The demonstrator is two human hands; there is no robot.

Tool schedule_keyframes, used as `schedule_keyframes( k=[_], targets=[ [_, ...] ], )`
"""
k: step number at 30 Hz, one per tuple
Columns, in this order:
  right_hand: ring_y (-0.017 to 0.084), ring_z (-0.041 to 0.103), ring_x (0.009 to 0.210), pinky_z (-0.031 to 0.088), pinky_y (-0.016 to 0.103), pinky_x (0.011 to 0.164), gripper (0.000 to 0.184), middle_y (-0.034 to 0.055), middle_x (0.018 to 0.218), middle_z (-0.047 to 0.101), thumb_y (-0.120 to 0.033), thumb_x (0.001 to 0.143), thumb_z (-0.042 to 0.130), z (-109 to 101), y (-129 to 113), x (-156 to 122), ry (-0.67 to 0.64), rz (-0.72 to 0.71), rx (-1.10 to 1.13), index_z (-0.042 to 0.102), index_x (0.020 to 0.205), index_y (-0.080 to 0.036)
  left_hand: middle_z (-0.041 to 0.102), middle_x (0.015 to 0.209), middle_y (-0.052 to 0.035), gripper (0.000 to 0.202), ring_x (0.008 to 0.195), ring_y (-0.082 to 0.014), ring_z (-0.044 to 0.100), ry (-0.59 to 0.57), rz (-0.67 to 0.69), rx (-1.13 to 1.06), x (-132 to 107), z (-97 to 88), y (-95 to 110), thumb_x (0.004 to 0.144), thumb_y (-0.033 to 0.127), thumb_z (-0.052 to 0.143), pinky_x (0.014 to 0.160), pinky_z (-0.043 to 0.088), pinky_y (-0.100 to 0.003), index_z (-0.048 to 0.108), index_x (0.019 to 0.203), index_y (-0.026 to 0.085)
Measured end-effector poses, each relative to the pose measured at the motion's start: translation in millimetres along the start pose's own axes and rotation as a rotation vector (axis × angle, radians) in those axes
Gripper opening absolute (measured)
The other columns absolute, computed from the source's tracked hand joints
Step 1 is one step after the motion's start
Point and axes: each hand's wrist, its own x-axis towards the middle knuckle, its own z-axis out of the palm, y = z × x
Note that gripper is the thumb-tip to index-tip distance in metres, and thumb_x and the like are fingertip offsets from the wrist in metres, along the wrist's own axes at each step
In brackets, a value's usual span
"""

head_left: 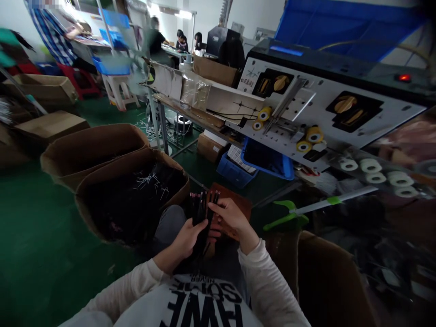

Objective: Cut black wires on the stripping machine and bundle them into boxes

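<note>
My left hand is wrapped round a bundle of thin black cables above my lap; their upper ends show small pinkish and pale tips. My right hand is at the bundle's right side, thumb and index finger pinched on a few black cables near their tips, its other fingers spread lower down. Which cables are separate from the bundle is too dark to tell. Close by on the left, an open cardboard box holds a dark heap of black cables with several white ties on top.
A machine with yellow rollers stands at the upper right, above a blue bin. A green-footed pole slants in on the right beside another cardboard box. More boxes stand at left. People work at tables behind.
</note>
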Motion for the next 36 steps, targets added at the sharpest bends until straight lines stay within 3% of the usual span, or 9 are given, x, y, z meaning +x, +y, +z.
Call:
schedule_keyframes(
  k=[6, 12, 18, 20, 22, 24, 27, 33, 36],
  targets=[
    [0.008, 0.042, 0.045, 0.031, 0.019, 0.042, 0.040, -0.0039, 0.049, 0.047, -0.051, 0.077, 0.057, 2, -6, 0, 0.018, -0.041, -0.165, 0.055, 0.058, -0.015, 0.071, 0.084, -0.0136, 0.032, 0.068, -0.0220, 0.069, 0.011, 0.012, 0.040, 5, -3.8, -6, 0.076, 0.032, 0.066, 0.061, 0.056, -0.031, 0.062, 0.098, 0.008],
    [0.008, 0.043, 0.042, 0.032, 0.020, 0.041, 0.041, -0.0041, 0.048, 0.048, -0.052, 0.077, 0.057, 3, -1, 2, 0.024, 0.016, -0.078, 0.054, 0.059, -0.015, 0.071, 0.088, -0.0140, 0.032, 0.066, -0.0213, 0.069, 0.065, 0.055, 0.025, 7, -4.9, -8, 0.079, 0.031, 0.062, 0.060, 0.056, -0.032, 0.062, 0.101, 0.008],
    [0.009, 0.051, 0.046, 0.039, 0.020, 0.044, 0.036, -0.0031, 0.053, 0.052, -0.048, 0.078, 0.059, -1, -4, 4, 0.077, -0.006, 0.018, 0.059, 0.066, -0.015, 0.071, 0.091, -0.0169, 0.029, 0.078, -0.0248, 0.069, -0.057, -0.072, -0.012, 4, -6.8, 5, 0.078, 0.023, 0.063, 0.068, 0.056, -0.033, 0.060, 0.103, 0.008],
    [0.008, 0.049, 0.046, 0.041, 0.019, 0.044, 0.033, -0.0034, 0.054, 0.051, -0.046, 0.078, 0.059, -4, -8, 4, 0.078, -0.021, 0.059, 0.063, 0.073, -0.014, 0.070, 0.092, -0.0187, 0.029, 0.082, -0.0265, 0.069, -0.109, -0.122, -0.027, 1, -7.9, 8, 0.078, 0.022, 0.064, 0.071, 0.055, -0.035, 0.059, 0.102, 0.007],
    [0.007, 0.049, 0.047, 0.043, 0.018, 0.044, 0.035, -0.0033, 0.062, 0.055, -0.042, 0.079, 0.061, -6, -14, 4, 0.044, -0.042, 0.120, 0.064, 0.101, -0.016, 0.069, 0.094, -0.0197, 0.030, 0.084, -0.0280, 0.069, -0.164, -0.155, -0.035, -2, -9.5, 9, 0.079, 0.023, 0.063, 0.072, 0.055, -0.037, 0.059, 0.103, 0.007],
    [0.006, 0.050, 0.048, 0.046, 0.018, 0.043, 0.062, -0.0033, 0.073, 0.059, -0.037, 0.079, 0.062, -8, -19, 2, 0.004, -0.070, 0.185, 0.040, 0.135, -0.025, 0.069, 0.096, -0.0200, 0.031, 0.084, -0.0285, 0.068, -0.214, -0.177, -0.044, -4, -11.4, 10, 0.081, 0.025, 0.062, 0.072, 0.055, -0.039, 0.058, 0.106, 0.008],
    [0.006, 0.052, 0.047, 0.048, 0.019, 0.043, 0.084, -0.0041, 0.077, 0.060, -0.032, 0.080, 0.062, -8, -22, 0, -0.029, -0.112, 0.220, 0.010, 0.145, -0.034, 0.068, 0.099, -0.0197, 0.032, 0.083, -0.0283, 0.069, -0.267, -0.198, -0.070, -5, -14.5, 10, 0.082, 0.025, 0.060, 0.071, 0.055, -0.040, 0.056, 0.110, 0.009],
    [0.006, 0.053, 0.050, 0.047, 0.018, 0.046, 0.049, -0.0011, 0.075, 0.061, -0.030, 0.080, 0.062, -7, -15, 4, -0.093, -0.136, 0.119, 0.052, 0.127, -0.024, 0.068, 0.090, -0.0157, 0.029, 0.084, -0.0286, 0.068, -0.326, -0.182, -0.095, 0, -16.2, 11, 0.082, 0.025, 0.060, 0.077, 0.052, -0.043, 0.057, 0.106, 0.010],
    [0.007, 0.053, 0.051, 0.047, 0.020, 0.049, 0.042, -0.0005, 0.073, 0.062, -0.030, 0.079, 0.064, -7, -10, 5, -0.070, -0.137, 0.106, 0.058, 0.120, -0.021, 0.064, 0.072, -0.0071, 0.025, 0.072, -0.0225, 0.066, -0.333, -0.135, -0.073, 4, -15.3, 10, 0.080, 0.027, 0.062, 0.073, 0.051, -0.039, 0.058, 0.099, 0.011]
  ],
)
